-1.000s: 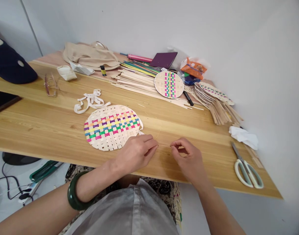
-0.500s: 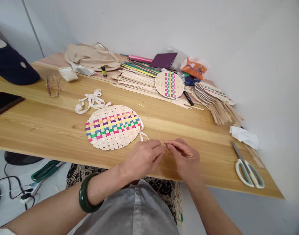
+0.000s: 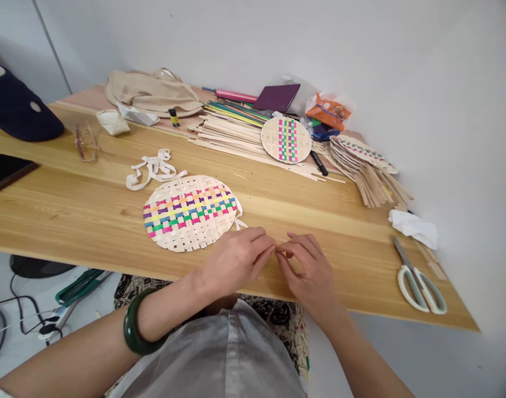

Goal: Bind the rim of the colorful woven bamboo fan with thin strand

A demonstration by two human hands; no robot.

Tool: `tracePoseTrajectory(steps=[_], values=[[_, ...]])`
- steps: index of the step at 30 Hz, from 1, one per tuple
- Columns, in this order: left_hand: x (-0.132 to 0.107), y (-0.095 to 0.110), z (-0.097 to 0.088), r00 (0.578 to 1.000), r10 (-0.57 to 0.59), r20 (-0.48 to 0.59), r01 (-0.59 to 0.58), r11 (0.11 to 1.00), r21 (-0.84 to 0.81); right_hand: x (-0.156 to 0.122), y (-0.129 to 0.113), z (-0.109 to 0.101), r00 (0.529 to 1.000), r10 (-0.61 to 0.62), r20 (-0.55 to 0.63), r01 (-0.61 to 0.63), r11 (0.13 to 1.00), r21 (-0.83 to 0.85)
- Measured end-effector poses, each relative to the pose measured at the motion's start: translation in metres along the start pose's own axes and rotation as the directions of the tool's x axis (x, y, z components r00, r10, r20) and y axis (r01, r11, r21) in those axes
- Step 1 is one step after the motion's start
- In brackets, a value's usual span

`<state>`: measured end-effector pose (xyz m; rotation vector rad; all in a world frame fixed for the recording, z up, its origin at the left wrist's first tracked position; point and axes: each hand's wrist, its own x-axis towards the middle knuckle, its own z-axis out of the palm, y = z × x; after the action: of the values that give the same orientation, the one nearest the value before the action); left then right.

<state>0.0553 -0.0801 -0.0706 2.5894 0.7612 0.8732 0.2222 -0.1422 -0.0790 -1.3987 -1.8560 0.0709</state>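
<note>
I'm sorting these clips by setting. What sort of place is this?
Probably a home or small-studio craft table for strip weaving. A colourful woven oval mat lies on the wooden table, loose flat strips are piled at the back, and scissors lie to the right.

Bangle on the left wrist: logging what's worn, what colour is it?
Dark green bangle, plain and glossy; the head view shows it.

We note bright, even daylight, soft shadows, sharp centre; edges bow outward (wide-angle distortion), corners slightly smeared.
</note>
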Motion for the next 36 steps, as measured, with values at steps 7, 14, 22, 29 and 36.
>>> tracePoseTrajectory(steps=[7, 14, 22, 29, 36], values=[[-0.0009, -0.0013, -0.0007, 1.000, -0.003, 0.019, 0.003, 1.000, -0.012, 0.0025, -0.0027, -0.0021, 0.998, -0.028, 0.051, 0.027, 0.999, 0.022], [-0.0004, -0.0031, -0.0008, 1.000, 0.006, 0.021, -0.006, 1.000, 0.005, 0.0033, -0.0057, -0.0024, 0.998, 0.014, 0.060, -0.017, 0.998, 0.057], [-0.0009, -0.0023, -0.0006, 0.999, 0.025, 0.023, -0.026, 0.999, 0.029, -0.0004, -0.0022, -0.0019, 0.994, 0.103, 0.047, -0.104, 0.994, 0.028], [-0.0032, -0.0027, -0.0006, 0.998, 0.035, 0.044, -0.037, 0.998, 0.046, -0.0021, -0.0011, -0.0013, 0.984, 0.169, 0.051, -0.172, 0.984, 0.053], [-0.0036, -0.0053, 0.0002, 0.999, 0.036, 0.030, -0.037, 0.999, 0.024, -0.0013, -0.0049, -0.0046, 0.974, 0.214, 0.070, -0.223, 0.959, 0.173]])
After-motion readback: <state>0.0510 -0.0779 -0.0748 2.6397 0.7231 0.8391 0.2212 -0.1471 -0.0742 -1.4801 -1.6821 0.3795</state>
